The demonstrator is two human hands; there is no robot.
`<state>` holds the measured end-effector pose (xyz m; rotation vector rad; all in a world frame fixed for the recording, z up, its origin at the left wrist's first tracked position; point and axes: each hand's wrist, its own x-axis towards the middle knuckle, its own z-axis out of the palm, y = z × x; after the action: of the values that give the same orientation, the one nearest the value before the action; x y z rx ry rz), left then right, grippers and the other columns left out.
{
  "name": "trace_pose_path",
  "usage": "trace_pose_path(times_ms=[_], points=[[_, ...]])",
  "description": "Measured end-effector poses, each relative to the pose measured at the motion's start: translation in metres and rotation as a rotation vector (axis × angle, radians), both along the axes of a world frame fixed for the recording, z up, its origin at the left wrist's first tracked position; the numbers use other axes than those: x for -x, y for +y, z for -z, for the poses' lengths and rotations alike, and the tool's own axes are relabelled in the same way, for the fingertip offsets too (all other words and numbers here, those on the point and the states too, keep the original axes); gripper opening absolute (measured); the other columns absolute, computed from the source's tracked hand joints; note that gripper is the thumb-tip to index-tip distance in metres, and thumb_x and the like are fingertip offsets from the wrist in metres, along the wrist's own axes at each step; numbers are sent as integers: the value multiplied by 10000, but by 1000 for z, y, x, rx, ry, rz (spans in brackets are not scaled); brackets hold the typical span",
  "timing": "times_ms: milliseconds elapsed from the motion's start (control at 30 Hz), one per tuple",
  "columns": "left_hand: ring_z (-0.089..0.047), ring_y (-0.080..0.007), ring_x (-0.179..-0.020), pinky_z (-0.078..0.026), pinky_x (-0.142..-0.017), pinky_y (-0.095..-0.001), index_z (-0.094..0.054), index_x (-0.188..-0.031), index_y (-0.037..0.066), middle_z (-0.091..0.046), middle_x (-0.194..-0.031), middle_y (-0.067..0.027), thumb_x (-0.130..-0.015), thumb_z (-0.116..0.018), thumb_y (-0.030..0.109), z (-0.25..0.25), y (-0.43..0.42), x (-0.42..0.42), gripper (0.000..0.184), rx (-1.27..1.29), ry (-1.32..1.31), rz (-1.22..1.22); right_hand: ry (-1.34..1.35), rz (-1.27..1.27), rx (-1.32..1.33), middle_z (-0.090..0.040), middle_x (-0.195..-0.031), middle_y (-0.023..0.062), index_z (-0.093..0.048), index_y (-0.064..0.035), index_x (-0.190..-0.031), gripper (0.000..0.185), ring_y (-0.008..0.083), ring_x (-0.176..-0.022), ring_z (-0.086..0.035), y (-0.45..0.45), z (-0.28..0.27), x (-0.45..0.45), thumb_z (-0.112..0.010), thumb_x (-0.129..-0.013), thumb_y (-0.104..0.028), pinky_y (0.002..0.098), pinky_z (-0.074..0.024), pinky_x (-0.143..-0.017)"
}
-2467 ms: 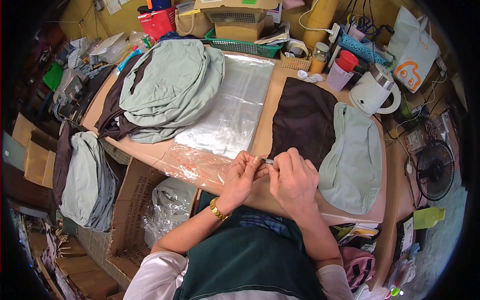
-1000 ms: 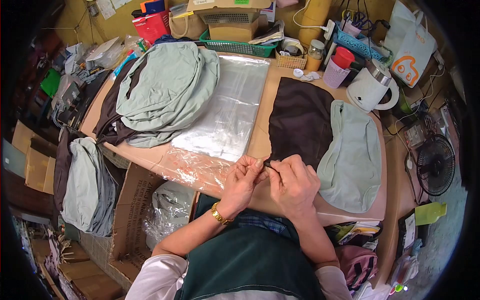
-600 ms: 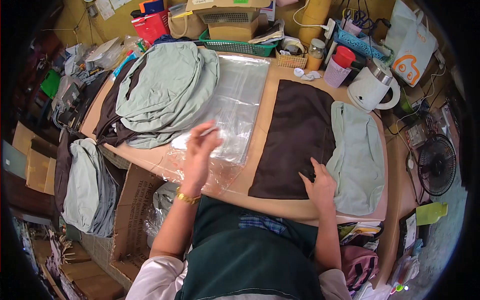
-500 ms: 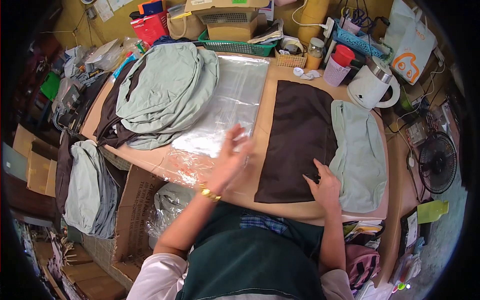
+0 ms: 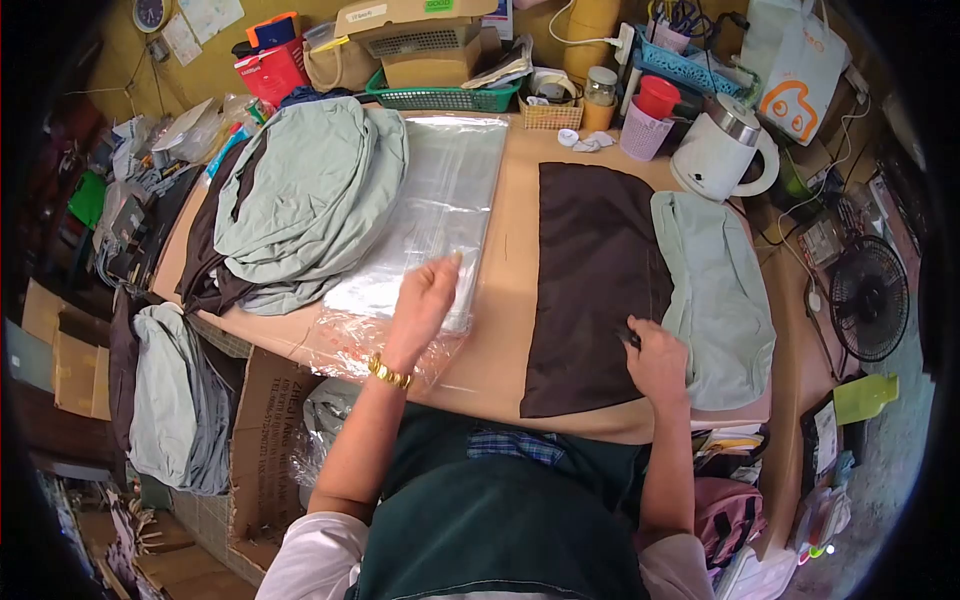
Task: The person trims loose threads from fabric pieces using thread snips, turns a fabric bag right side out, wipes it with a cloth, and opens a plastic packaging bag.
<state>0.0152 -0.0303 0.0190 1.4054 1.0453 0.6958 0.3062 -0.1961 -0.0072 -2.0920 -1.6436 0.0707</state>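
My left hand (image 5: 427, 300) is closed, raised over a stack of clear plastic bags (image 5: 440, 185). Whether its fingers pinch anything is too small to tell. A small black object (image 5: 632, 338), its kind unclear, sticks out from the closed fingers of my right hand (image 5: 660, 362). That hand rests at the lower right edge of a dark brown fabric piece (image 5: 590, 280) lying flat. Beside it, on the right, lies a pale grey-green fabric piece (image 5: 715, 300), puffed and folded.
A pile of grey-green and brown fabric covers (image 5: 300, 190) fills the table's left side. More fabric (image 5: 170, 390) hangs beside a cardboard box (image 5: 265, 450). A white kettle (image 5: 705, 155), pink cup (image 5: 645, 135) and green basket (image 5: 450, 98) line the back; a black fan (image 5: 868, 298) stands right.
My left hand has gone from spread fingers to closed and shifted left. My right hand has closed its fingers around the small black object. The camera view has shifted slightly.
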Motion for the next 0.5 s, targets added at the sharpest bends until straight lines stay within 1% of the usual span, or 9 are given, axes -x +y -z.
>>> trace_pose_path(times_ms=[67, 100, 167, 200, 267, 300, 367, 433, 500], points=[[-629, -185, -818, -494, -750, -291, -620, -1015, -27, -668, -918, -121, -991, -515, 233, -4, 16, -8, 282, -415, 96, -63, -22, 20, 68, -676, -1004, 161, -649, -50, -1149, 354, 355, -858, -662, 12, 2, 2, -686, -796, -39, 426, -520, -746], [-629, -185, -818, -494, -750, -291, -620, -1015, -27, -668, -918, -121, -991, -515, 233, 4, 27, -18, 282, -418, 97, -57, -25, -20, -51, -677, -1006, 152, -632, -61, -1182, 385, 351, -858, -662, 19, 12, 3, -685, -801, -52, 429, -522, -748], [-556, -310, -1205, -448, -994, -437, -536, -1262, -15, -548, -1311, -231, -971, -522, 303, 34, 46, -48, 431, -1079, 443, -51, -28, -53, -170, -678, -1009, 144, -615, -72, -1215, 416, 346, -857, -662, 29, 20, 4, -684, -805, -64, 432, -524, -751], [-556, -310, -1205, -448, -994, -437, -536, -1262, -15, -548, -1311, -231, -971, -522, 303, 45, 44, -61, 431, -1080, 440, -45, -47, -29, -120, -676, -1005, 143, -593, -86, -1249, 450, 346, -857, -661, 31, 21, 4, -683, -808, -77, 435, -525, -751], [-262, -374, -1438, -216, -1154, -540, -367, -1430, -42, -290, -1529, -258, -958, -501, 318, 60, 35, -82, 609, -1015, 891, 115, -64, 6, -66, -675, -1002, 141, -571, -99, -1282, 483, 345, -857, -660, 33, 23, 4, -682, -812, -89, 438, -526, -750], [-262, -374, -1438, -216, -1154, -540, -367, -1430, -42, -290, -1529, -258, -958, -501, 318, 61, 28, -83, 609, -1020, 886, 125, -78, 2, -75, -661, -962, 137, -560, -98, -1297, 508, 347, -824, -660, 35, 25, 3, -684, -805, -95, 444, -524, -736], [-190, -364, -1464, -144, -1167, -556, -296, -1458, -74, -239, -1557, -239, -944, -502, 379, 63, -4, -78, 715, -1014, 907, 259, -92, 9, -73, -648, -922, 132, -549, -97, -1312, 532, 348, -791, -660, 36, 25, 1, -686, -798, -102, 450, -523, -721], [-199, -364, -1464, -154, -1169, -541, -296, -1449, -89, -247, -1553, -241, -928, -517, 397, 57, -49, -53, 746, -1097, 884, 414, -122, 38, -27, -644, -928, 137, -541, -96, -1323, 536, 348, -797, -661, 41, 24, 1, -687, -807, -116, 453, -524, -728], [-167, -370, -1472, -140, -1173, -542, -277, -1463, -71, -205, -1567, -243, -909, -567, 379, 21, -88, -17, 771, -998, 818, 713, -106, 62, 35, -648, -962, 145, -530, -107, -1336, 530, 354, -837, -658, 47, 19, 2, -674, -826, -126, 454, -522, -751]])
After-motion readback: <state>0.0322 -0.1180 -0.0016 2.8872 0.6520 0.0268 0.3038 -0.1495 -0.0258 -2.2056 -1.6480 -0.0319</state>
